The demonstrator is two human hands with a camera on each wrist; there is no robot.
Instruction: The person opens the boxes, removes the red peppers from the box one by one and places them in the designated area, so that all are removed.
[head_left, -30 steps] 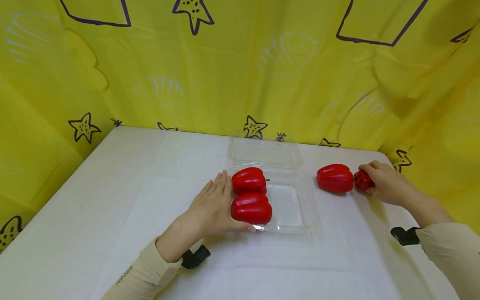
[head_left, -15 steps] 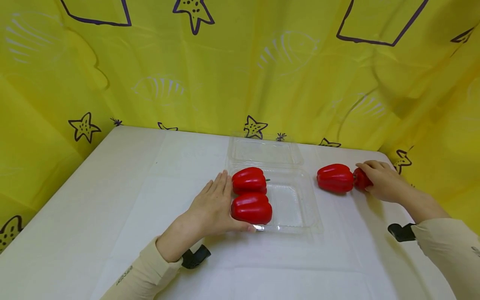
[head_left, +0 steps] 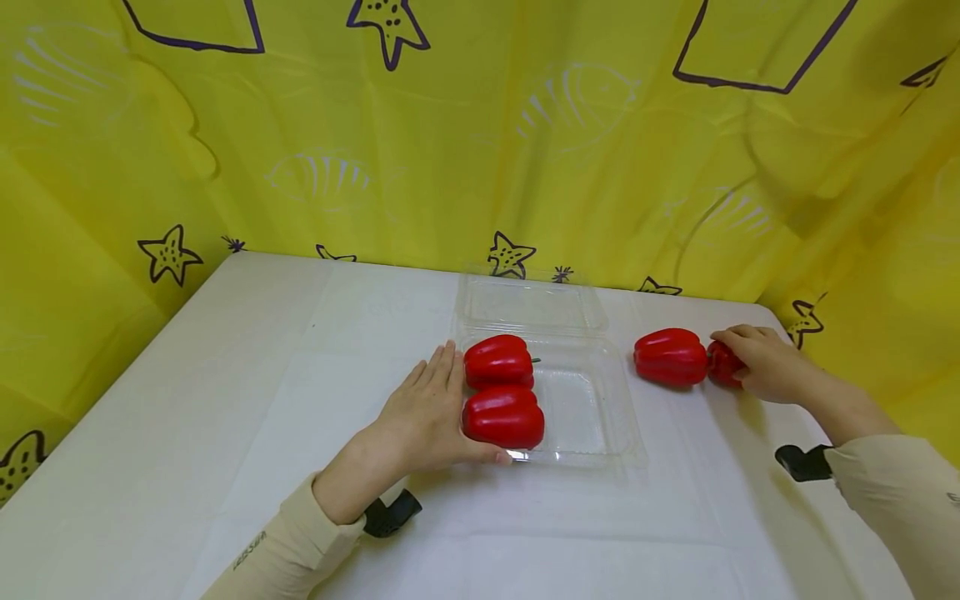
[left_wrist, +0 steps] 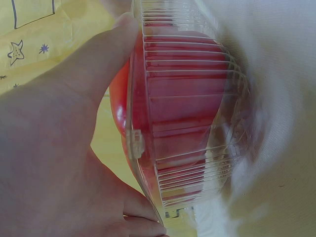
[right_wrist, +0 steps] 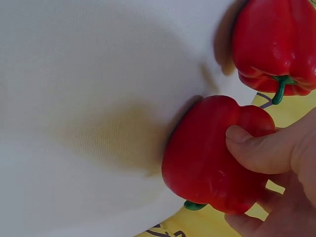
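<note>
My left hand (head_left: 423,417) lies along the left side of a clear plastic clamshell container (head_left: 592,454), fingers straight and thumb at its front edge. In the left wrist view, the thumb (left_wrist: 111,49) touches the container's rim. Two red bell peppers (head_left: 498,362) lie one behind the other in the container's left half. On the right, my right hand (head_left: 768,362) grips another red bell pepper (right_wrist: 212,153) on the table, thumb across its side. Just left of it lies a loose red bell pepper (head_left: 670,357) with a green stem (right_wrist: 280,91).
The container's lid (head_left: 528,304) lies folded back behind its base, near the yellow curtain (head_left: 450,167). A white cloth (head_left: 247,400) covers the table. Black wrist mounts (head_left: 392,512) stick out from both sleeves.
My right hand has shifted slightly left, and the pepper in its grip has turned a little. The left hand, the container and the other peppers have stayed in place.
</note>
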